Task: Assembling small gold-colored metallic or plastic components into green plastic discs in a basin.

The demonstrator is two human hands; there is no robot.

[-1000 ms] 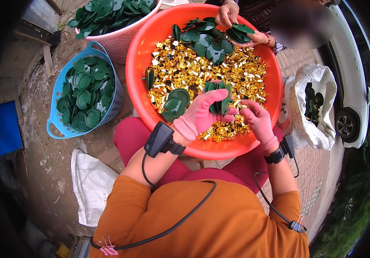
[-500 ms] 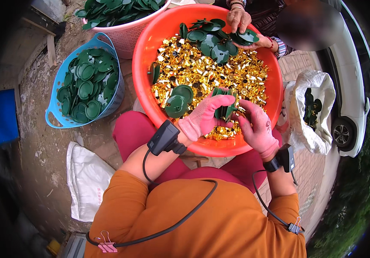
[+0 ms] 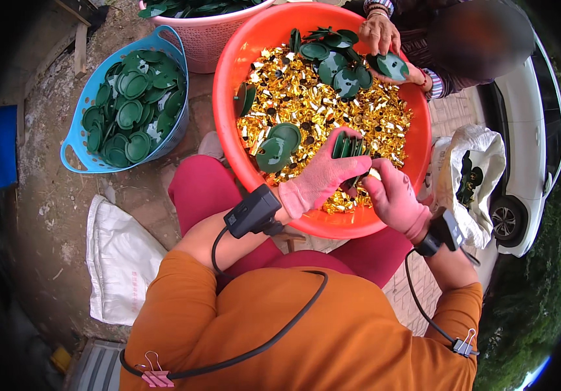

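Two pink-gloved hands work over the near rim of a big orange basin (image 3: 228, 85), which is the largest thing and holds a heap of small gold foil pieces (image 3: 313, 104) with green round lids (image 3: 332, 62) lying on top, most of them at its far side; to the left of the basin stands a blue basket (image 3: 72, 153) filled with more green lids, and beyond the basin's far left edge a pink basket (image 3: 209, 45) also carries green pieces; a white sack (image 3: 121, 260) lies on the ground at the near left of the basin, and a white bag (image 3: 482, 150) with dark things inside sits just beside the basin's right side; at the far rim of the basin another person's hand (image 3: 379, 32) rests among the lids; the left hand (image 3: 323, 176) is closed around a small stack of green lids (image 3: 352, 146), held on edge above the gold pieces near the basin's near rim; the right hand (image 3: 394, 199) is just beside it, its fingers curled together, the fingertips touching the lower side of the same stack.
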